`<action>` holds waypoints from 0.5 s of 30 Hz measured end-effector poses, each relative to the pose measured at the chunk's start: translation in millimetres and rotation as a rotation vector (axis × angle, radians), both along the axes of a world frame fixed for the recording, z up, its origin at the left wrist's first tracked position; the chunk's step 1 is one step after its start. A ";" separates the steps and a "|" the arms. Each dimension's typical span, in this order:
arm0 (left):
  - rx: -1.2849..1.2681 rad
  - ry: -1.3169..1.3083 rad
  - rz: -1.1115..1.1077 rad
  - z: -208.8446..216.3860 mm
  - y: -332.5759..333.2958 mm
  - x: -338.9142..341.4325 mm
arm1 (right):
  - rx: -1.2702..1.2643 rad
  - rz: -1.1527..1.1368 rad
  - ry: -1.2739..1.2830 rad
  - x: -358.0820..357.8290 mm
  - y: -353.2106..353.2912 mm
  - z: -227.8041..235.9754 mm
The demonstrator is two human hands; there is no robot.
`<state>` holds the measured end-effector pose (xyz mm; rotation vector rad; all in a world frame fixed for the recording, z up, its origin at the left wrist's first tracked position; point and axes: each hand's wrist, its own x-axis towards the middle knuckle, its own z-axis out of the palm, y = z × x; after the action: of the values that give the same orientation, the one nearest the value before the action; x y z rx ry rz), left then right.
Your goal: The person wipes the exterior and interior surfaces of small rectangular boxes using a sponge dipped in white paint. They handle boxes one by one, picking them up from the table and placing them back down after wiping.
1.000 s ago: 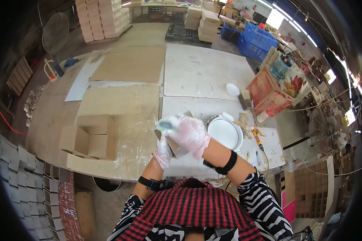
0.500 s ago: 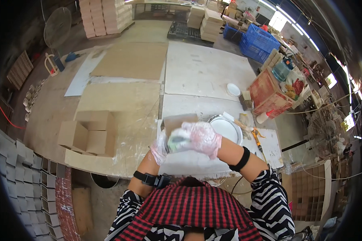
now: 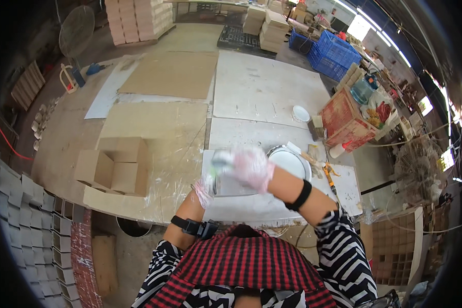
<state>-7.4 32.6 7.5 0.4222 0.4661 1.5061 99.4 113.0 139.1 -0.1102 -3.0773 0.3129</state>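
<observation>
My right hand (image 3: pixel 251 167), in a paint-smeared white glove and blurred by motion, is closed round a pale white-and-green pad (image 3: pixel 222 161). It is over a box-like piece (image 3: pixel 236 188) on the table's near part. That piece is largely hidden, and a greyish-white face shows below the hand. My left hand (image 3: pixel 205 189), gloved too, grips the piece's left side, though its fingers are partly hidden. Just right of my right hand is a round tub of white paint (image 3: pixel 290 163) with a brush (image 3: pixel 299 150) lying across its rim.
An open brown cardboard box (image 3: pixel 119 167) sits on the table to the left. An orange-handled tool (image 3: pixel 330 177) lies right of the tub, near a white bowl (image 3: pixel 301 114) and a red-stained crate (image 3: pixel 348 119). Grey box pieces (image 3: pixel 33 231) are stacked at lower left.
My right hand has moved slightly left and up over the piece with the pad. The brown face seen beyond the hand earlier is now covered. My left hand stays at the piece's left side.
</observation>
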 end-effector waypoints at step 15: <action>-0.006 -0.098 0.005 -6.1 6.9 0.0 | -1.241 -0.746 0.534 24.8 34.5 -25.9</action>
<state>-7.4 39.4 1.4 0.3414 0.3949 1.5230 124.2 147.5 113.2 -0.9406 -1.7190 1.6991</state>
